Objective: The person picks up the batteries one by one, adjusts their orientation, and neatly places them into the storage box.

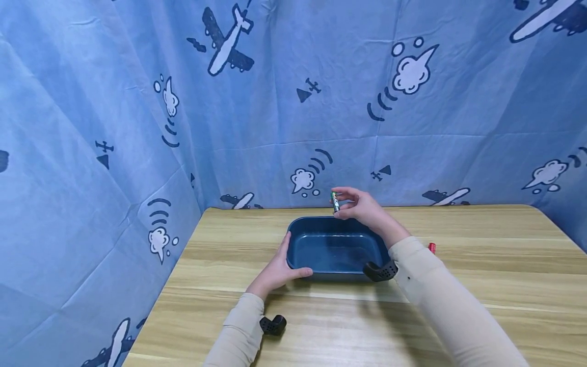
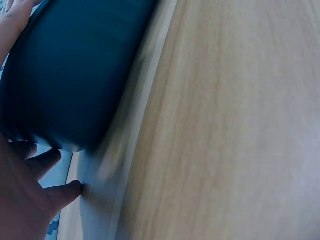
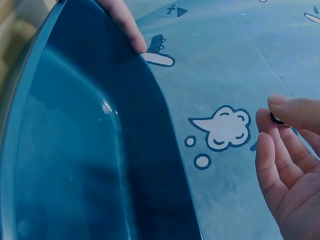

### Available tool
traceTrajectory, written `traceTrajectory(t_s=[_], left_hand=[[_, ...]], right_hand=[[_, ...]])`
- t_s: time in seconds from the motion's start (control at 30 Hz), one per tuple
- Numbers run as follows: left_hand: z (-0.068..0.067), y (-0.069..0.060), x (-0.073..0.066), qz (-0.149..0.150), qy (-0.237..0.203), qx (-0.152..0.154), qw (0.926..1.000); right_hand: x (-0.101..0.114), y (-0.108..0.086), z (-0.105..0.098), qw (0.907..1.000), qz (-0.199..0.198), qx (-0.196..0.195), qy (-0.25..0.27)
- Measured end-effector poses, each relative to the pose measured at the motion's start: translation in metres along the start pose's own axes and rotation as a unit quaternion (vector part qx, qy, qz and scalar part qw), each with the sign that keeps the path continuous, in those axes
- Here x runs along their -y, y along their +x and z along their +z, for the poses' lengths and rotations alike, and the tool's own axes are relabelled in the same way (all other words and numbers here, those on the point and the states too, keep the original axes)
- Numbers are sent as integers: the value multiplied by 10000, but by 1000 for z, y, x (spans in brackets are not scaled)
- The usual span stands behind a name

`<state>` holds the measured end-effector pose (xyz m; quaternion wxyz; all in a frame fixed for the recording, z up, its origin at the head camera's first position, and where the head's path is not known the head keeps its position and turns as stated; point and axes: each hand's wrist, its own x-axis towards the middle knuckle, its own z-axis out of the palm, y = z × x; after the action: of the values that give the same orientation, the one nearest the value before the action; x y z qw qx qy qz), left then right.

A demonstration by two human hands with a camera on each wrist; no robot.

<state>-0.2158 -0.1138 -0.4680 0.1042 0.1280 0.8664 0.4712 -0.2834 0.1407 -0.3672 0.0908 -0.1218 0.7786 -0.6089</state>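
Note:
In the head view a dark blue rectangular basin point(image 1: 337, 247) stands on the wooden table. My left hand point(image 1: 278, 270) holds its near left corner, the thumb along the front side and the fingers along the left side. In the left wrist view the fingers point(image 2: 61, 194) are spread beside the basin's wall point(image 2: 70, 75). Above the basin's far rim, my right hand point(image 1: 359, 206) pinches a small green and black battery point(image 1: 335, 201) between thumb and fingertips. Only the battery's dark end point(image 3: 275, 119) shows in the right wrist view.
A small red object point(image 1: 432, 248) lies on the table point(image 1: 495, 265) right of the basin, partly hidden by the right forearm. A blue curtain point(image 1: 257, 112) with airplane prints hangs behind the table and along its left side. Both wrists wear black bands point(image 1: 273, 325).

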Motion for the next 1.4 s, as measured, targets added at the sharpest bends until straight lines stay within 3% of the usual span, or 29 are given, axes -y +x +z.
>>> traceTrajectory(t_s=[0.3,0.73,1.03,1.4], left_hand=[[0,0,1,-30,-168,-1,9999],[1,2,1,-58,-170,-24,9998],[0,1,-1,-142,-208,-17,9997],[1,2,0,-190,-240,-41,9995]], right_hand=[[1,4,12,9999,-3,162,-51],[-2,9,21,9981,336,377,-362],[-3,9,26,9918,778,755,-681],[-5,11,31,9859,925,999,-969]])
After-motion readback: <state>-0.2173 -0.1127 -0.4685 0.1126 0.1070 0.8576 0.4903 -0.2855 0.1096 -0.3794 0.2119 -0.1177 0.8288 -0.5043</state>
